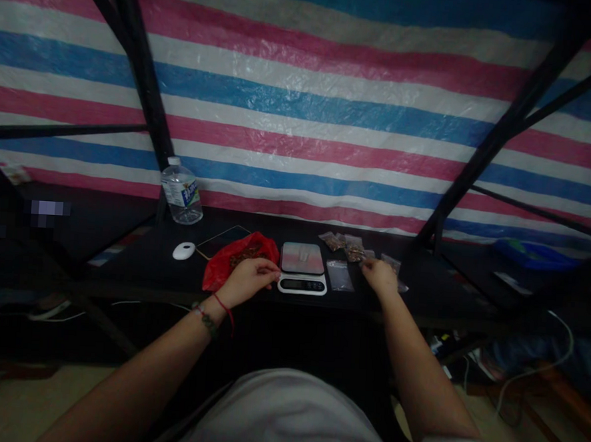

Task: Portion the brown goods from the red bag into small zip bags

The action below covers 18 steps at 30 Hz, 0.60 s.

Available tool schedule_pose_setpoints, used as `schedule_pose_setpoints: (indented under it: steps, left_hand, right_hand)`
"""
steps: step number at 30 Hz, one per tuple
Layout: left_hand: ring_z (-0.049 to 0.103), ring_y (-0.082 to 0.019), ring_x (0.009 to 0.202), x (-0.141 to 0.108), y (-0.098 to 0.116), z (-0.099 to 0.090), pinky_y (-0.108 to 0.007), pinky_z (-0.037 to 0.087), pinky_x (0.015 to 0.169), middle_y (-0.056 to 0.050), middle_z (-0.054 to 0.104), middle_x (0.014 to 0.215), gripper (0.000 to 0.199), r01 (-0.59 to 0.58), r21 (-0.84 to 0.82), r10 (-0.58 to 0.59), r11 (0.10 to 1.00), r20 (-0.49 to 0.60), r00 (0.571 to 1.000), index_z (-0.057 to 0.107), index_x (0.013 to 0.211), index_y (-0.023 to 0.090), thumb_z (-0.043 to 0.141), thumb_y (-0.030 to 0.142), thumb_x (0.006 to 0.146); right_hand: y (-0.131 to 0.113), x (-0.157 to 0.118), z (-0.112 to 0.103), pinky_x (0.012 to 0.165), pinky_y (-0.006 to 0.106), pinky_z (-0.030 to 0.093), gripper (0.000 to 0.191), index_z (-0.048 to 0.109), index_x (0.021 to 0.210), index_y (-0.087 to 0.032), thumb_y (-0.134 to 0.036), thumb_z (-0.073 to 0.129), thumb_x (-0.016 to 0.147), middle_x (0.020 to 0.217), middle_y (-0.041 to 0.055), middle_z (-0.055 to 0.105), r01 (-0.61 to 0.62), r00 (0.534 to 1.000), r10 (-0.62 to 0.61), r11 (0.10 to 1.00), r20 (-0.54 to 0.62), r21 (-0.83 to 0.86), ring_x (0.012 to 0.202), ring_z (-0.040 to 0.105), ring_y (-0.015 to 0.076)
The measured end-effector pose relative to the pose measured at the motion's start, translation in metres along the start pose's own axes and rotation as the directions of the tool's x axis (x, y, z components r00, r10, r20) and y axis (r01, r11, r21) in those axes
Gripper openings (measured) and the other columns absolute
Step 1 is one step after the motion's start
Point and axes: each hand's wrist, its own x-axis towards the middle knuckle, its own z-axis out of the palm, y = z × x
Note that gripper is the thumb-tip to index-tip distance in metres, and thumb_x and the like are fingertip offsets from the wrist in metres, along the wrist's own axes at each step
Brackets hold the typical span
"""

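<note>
A white digital kitchen scale (301, 285) with a silvery plate stands on the black table in front of me. My left hand (249, 278) is closed, its fingertips drawn together at the scale's left edge; whatever they may hold is too small to make out. Beside that hand lies an open red plastic bag (215, 269) with brown bits in it. My right hand (381, 277) is closed with fingers bent down among small clear bags, and its grip is hidden. Several filled small bags (354, 251) lie just beyond it. A flat clear bag (340, 277) rests right of the scale.
Behind the red bag lies a dark flat device (224, 240), near a white rounded object (184, 251). A clear plastic bottle (181, 194) stands at the back left. Black metal posts (144, 78) frame the table (255, 218), with a striped sheet (302, 115) behind. A blue tray (538, 256) sits far right.
</note>
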Motion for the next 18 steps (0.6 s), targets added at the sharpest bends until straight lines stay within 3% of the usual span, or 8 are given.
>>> schedule_pose_setpoints:
  steps: [3, 4, 6, 7, 9, 11, 13, 18]
  left_hand:
    - [0.062, -0.014, 0.060, -0.001, 0.002, 0.000, -0.026, 0.050, 0.059, -0.005, 0.068, 0.076, 0.029, -0.001, -0.033, 0.000, 0.999, -0.008, 1.000, 0.066, 0.082, 0.013, 0.068, 0.039, 0.071]
    - [0.062, -0.014, 0.061, -0.002, 0.003, 0.001, -0.026, 0.050, 0.059, -0.005, 0.068, 0.076, 0.030, -0.006, -0.045, 0.005, 0.999, -0.017, 1.000, 0.066, 0.083, 0.013, 0.068, 0.040, 0.071]
    - [0.063, -0.014, 0.063, -0.004, 0.008, 0.003, -0.025, 0.049, 0.060, -0.006, 0.068, 0.079, 0.033, -0.019, -0.062, 0.017, 0.998, -0.035, 0.999, 0.065, 0.087, 0.013, 0.068, 0.042, 0.072]
    - [0.063, -0.014, 0.065, -0.006, 0.010, 0.004, -0.025, 0.049, 0.059, -0.006, 0.069, 0.082, 0.035, -0.025, -0.070, 0.022, 0.997, -0.042, 0.999, 0.064, 0.091, 0.013, 0.068, 0.043, 0.073]
    - [0.063, -0.014, 0.068, -0.010, 0.015, 0.006, -0.024, 0.048, 0.058, -0.008, 0.069, 0.091, 0.043, -0.036, -0.096, 0.033, 0.995, -0.041, 0.999, 0.062, 0.102, 0.014, 0.067, 0.045, 0.074]
    - [0.064, -0.014, 0.072, -0.013, 0.020, 0.007, -0.023, 0.047, 0.056, -0.009, 0.069, 0.099, 0.049, -0.057, -0.134, 0.055, 0.989, -0.017, 0.998, 0.058, 0.111, 0.015, 0.065, 0.047, 0.076]
    - [0.063, -0.014, 0.069, -0.016, 0.023, 0.007, -0.022, 0.046, 0.055, -0.007, 0.069, 0.091, 0.048, -0.079, -0.163, 0.081, 0.983, 0.007, 0.997, 0.058, 0.111, 0.015, 0.064, 0.049, 0.077]
    - [0.054, -0.008, 0.050, -0.018, 0.026, 0.002, -0.020, 0.041, 0.048, 0.001, 0.060, 0.064, 0.035, -0.073, -0.172, 0.075, 0.982, 0.004, 0.997, 0.061, 0.084, 0.013, 0.064, 0.047, 0.078]
  right_hand:
    - [-0.008, -0.001, -0.009, 0.082, 0.038, 0.049, 0.029, 0.071, 0.095, -0.016, -0.037, 0.057, 0.080, 0.095, 0.0130, 0.071, 0.028, 0.992, 0.031, 0.893, -0.125, 0.448, 0.093, 0.066, 0.0276]
    - [-0.015, -0.004, -0.014, 0.077, 0.036, 0.051, 0.030, 0.070, 0.095, -0.017, -0.039, 0.058, 0.079, 0.094, 0.0114, 0.071, 0.036, 0.989, 0.063, 0.767, -0.132, 0.640, 0.090, 0.066, 0.0255]
    - [-0.038, -0.017, -0.024, 0.064, 0.031, 0.054, 0.031, 0.066, 0.097, -0.019, -0.042, 0.061, 0.076, 0.091, 0.0072, 0.071, 0.007, 0.995, 0.090, 0.382, -0.045, 0.924, 0.079, 0.067, 0.0209]
    - [-0.053, -0.025, -0.029, 0.058, 0.028, 0.053, 0.031, 0.065, 0.098, -0.021, -0.041, 0.065, 0.074, 0.089, 0.0047, 0.070, -0.030, 0.999, 0.028, 0.208, 0.025, 0.978, 0.074, 0.066, 0.0188]
    - [-0.085, -0.045, -0.038, 0.049, 0.023, 0.050, 0.028, 0.065, 0.095, -0.022, -0.036, 0.069, 0.071, 0.082, 0.0020, 0.069, -0.148, 0.980, -0.135, -0.014, 0.145, 0.989, 0.064, 0.064, 0.0154]
    - [-0.117, -0.065, -0.042, 0.046, 0.020, 0.049, 0.025, 0.065, 0.093, -0.021, -0.031, 0.071, 0.071, 0.077, 0.0013, 0.068, -0.259, 0.929, -0.297, -0.101, 0.220, 0.961, 0.058, 0.062, 0.0127]
    - [-0.144, -0.081, -0.043, 0.045, 0.019, 0.049, 0.021, 0.066, 0.090, -0.019, -0.029, 0.071, 0.073, 0.071, 0.0007, 0.066, -0.352, 0.863, -0.418, -0.094, 0.283, 0.931, 0.056, 0.060, 0.0113]
    - [-0.175, -0.096, -0.033, 0.055, 0.023, 0.055, 0.022, 0.066, 0.092, -0.017, -0.033, 0.069, 0.076, 0.080, 0.0029, 0.068, -0.479, 0.781, -0.509, -0.116, 0.362, 0.870, 0.068, 0.064, 0.0134]
